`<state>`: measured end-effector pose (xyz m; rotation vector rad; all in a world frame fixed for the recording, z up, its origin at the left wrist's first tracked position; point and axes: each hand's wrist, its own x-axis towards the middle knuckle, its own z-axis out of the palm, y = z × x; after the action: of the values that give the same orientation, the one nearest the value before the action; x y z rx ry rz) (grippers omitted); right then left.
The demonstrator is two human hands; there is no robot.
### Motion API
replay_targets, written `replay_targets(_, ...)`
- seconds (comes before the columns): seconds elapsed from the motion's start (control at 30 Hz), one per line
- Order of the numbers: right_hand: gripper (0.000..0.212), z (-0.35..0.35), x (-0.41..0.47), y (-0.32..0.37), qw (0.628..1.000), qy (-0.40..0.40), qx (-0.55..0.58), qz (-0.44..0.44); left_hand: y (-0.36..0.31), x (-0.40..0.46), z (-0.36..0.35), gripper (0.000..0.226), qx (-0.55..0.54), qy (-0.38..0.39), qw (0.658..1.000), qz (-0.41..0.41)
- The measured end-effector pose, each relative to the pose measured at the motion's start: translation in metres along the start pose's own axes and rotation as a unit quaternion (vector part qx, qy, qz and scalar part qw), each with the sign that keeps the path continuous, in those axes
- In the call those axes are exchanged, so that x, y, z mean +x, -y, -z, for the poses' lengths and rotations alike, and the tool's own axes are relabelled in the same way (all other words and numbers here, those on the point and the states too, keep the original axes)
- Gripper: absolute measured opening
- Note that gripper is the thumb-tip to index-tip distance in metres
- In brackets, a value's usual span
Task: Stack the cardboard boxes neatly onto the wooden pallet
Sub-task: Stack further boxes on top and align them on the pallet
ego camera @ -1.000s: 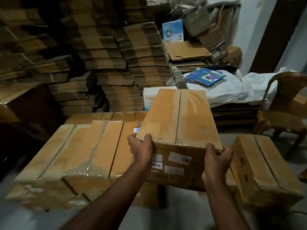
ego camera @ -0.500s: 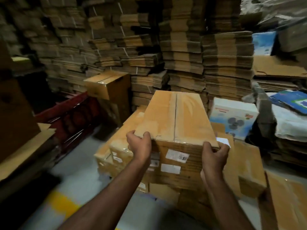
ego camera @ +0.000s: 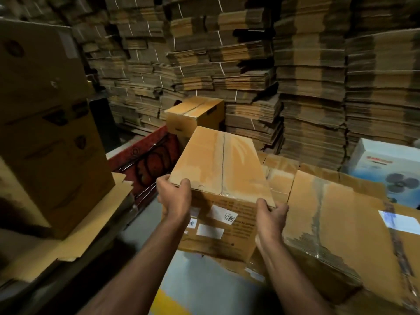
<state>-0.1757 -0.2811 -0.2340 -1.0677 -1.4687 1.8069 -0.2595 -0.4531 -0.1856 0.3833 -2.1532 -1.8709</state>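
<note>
At twelve o'clock, held off the floor, I carry the cardboard box (ego camera: 221, 169): left hand (ego camera: 175, 197) and right hand (ego camera: 271, 215) curl round its near top corners. No wooden pallet shows, so I'd keep it level and set it down square.

dim warm light | deep shadows lower left | edges blurred, bowed
</note>
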Motion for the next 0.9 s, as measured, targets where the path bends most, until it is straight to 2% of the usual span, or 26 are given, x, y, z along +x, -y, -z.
replay_targets(0.13, 0.030, -0.060, 0.025, -0.004, 1.000, 0.015, 0.006, -0.013, 0.009, 0.066, -0.005, 0.048, -0.006, 0.033, 0.999, 0.020)
replay_targets(0.3, 0.029, -0.141, 0.064, -0.014, 1.000, -0.008, -0.010, -0.008, 0.024, 0.157, -0.032, 0.046, -0.005, 0.062, 0.998, 0.018)
replay_targets(0.5, 0.029, -0.229, 0.112, -0.018, 1.000, -0.017, -0.020, -0.005, 0.034, 0.254, -0.060, 0.048, -0.006, 0.063, 0.997, 0.034)
replay_targets(0.73, 0.031, -0.293, 0.148, -0.034, 0.999, -0.041, -0.006, -0.036, 0.036, 0.326, -0.090, 0.047, 0.024, 0.067, 0.996, 0.049)
replay_targets(0.9, 0.037, -0.322, 0.171, -0.047, 0.995, -0.085, -0.024, -0.053, 0.055, 0.372, -0.114, 0.050, 0.051, 0.130, 0.988, 0.058)
